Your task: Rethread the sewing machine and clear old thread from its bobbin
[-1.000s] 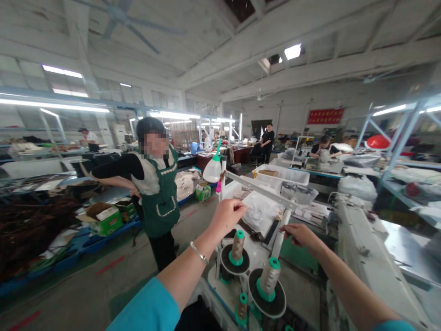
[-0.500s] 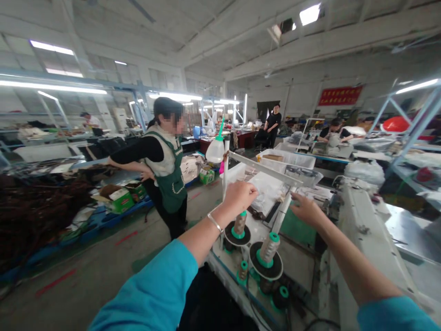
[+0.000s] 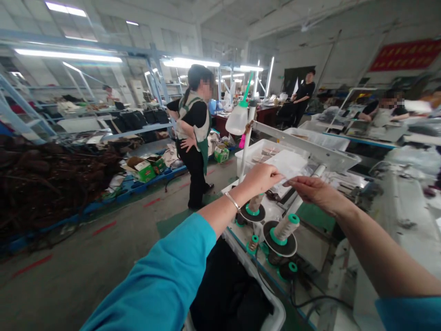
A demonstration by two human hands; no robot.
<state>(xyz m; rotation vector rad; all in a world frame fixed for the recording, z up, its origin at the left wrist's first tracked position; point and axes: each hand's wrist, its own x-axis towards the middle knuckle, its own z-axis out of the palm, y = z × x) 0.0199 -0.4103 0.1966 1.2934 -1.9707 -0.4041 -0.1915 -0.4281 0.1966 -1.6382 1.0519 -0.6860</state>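
Beige spools (image 3: 285,230) stand below the fingers of the left hand (image 3: 261,178) and right hand (image 3: 313,193), both outstretched, pinched narrow; what they hold, I cannot tell.

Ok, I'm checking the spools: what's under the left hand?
In view below the left hand, a beige thread spool with a green base stands on a dark disc; its top is hidden by the hand.

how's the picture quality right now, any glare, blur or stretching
Head view: the tube light glares white; head view: the red banner is soft, its lettering hard to read; head view: the pale machine at right is blurred; head view: left hand and right hand are clearer, though anything pinched between their fingertips is too fine to tell.
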